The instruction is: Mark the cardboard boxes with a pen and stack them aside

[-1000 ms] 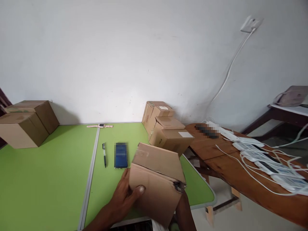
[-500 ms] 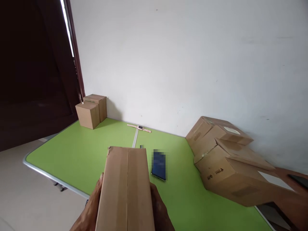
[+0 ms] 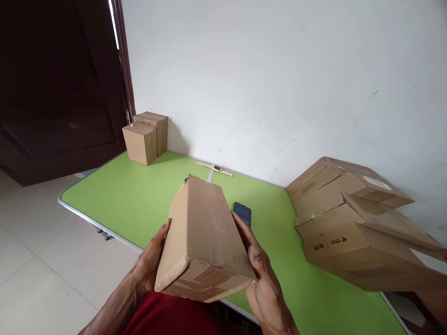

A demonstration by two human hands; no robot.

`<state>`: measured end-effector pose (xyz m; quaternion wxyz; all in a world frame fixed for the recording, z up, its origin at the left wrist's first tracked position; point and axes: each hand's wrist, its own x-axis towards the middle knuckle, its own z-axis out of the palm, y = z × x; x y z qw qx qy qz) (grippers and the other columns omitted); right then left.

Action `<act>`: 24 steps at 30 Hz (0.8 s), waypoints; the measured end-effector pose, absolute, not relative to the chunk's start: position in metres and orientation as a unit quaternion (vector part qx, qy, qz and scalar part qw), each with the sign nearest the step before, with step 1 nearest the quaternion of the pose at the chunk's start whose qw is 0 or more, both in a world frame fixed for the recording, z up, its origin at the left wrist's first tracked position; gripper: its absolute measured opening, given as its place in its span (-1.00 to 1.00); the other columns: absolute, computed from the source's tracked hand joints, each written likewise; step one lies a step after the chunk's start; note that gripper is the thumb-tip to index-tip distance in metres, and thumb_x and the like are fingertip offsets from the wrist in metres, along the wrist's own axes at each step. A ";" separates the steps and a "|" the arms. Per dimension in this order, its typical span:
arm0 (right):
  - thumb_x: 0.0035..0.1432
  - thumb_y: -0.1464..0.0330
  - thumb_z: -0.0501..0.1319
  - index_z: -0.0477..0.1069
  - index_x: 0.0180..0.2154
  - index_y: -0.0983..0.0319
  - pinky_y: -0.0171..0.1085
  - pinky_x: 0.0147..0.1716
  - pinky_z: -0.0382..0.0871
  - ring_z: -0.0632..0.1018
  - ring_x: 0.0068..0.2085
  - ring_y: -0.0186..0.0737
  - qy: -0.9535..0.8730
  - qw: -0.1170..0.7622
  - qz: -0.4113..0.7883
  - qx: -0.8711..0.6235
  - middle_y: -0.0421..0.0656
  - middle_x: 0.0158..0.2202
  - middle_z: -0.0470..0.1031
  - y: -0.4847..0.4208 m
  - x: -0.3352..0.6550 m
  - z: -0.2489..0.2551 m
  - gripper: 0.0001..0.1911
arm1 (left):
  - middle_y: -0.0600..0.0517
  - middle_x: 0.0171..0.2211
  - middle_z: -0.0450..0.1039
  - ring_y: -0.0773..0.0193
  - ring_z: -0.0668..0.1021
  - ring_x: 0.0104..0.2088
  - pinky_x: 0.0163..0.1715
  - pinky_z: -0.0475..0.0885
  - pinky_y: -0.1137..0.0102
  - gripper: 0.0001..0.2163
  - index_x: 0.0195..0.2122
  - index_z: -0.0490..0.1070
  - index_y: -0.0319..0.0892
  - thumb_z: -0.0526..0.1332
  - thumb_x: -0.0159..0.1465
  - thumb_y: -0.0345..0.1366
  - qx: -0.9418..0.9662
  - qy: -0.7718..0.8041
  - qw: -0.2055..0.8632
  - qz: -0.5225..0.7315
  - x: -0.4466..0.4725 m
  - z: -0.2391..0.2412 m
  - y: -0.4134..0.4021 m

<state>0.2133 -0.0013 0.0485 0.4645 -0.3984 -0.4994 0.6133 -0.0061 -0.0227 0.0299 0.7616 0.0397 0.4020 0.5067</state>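
A taped cardboard box (image 3: 213, 223) is held up over the near edge of the green table, tilted, with a taped end facing me. My left hand (image 3: 153, 256) presses against its left side, fingers partly hidden behind it. On the opposite side my right hand (image 3: 260, 265) grips the box, thumb near the top edge and fingers along the far side. Just past the right fingers a dark smartphone (image 3: 243, 214) lies on the table, partly covered by that hand.
Two small cardboard boxes (image 3: 141, 142) stand at the table's far left corner. A pink-strapped watch (image 3: 216, 168) lies by the wall. Several larger cardboard boxes (image 3: 335, 242) crowd the right side. The green table (image 3: 115, 195) has a metal rim; a dark door (image 3: 59, 93) is at left.
The held box has tipped and turned, so its near taped end and left side now show. Both hands have come further into view, and the camera view has shifted.
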 end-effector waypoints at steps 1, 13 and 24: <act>0.27 -0.22 0.20 0.21 0.45 -0.02 0.10 0.29 0.40 0.30 0.46 0.21 -0.502 0.455 0.614 -0.405 -0.13 0.55 0.12 0.002 0.218 0.053 -0.14 | -0.20 -0.07 0.73 -0.08 0.76 -0.05 0.04 0.66 0.10 -0.43 0.30 0.40 -0.28 0.19 0.46 0.07 0.037 0.412 0.752 0.513 -0.007 0.032 -0.022; 0.00 -0.08 0.50 0.15 0.47 0.09 0.17 0.16 0.45 0.50 0.27 0.28 -0.568 0.316 0.663 -0.371 0.14 0.36 0.42 0.007 0.215 0.052 0.12 | -0.06 0.50 0.18 -0.20 0.04 0.55 0.50 0.12 -0.03 -0.15 0.51 0.16 0.01 0.29 0.28 0.25 0.402 0.648 0.370 0.531 -0.012 0.050 -0.066; -0.16 0.13 0.63 0.66 -0.24 0.17 -0.12 -0.22 0.55 0.63 -0.27 -0.06 -0.543 0.301 0.756 -0.208 -0.17 -0.32 0.67 0.038 0.245 -0.009 -0.56 | -0.16 0.18 0.39 -0.13 0.49 0.10 0.06 0.48 0.06 -0.15 0.55 0.02 0.11 0.22 0.33 0.31 0.619 0.447 0.232 0.603 -0.034 0.047 -0.065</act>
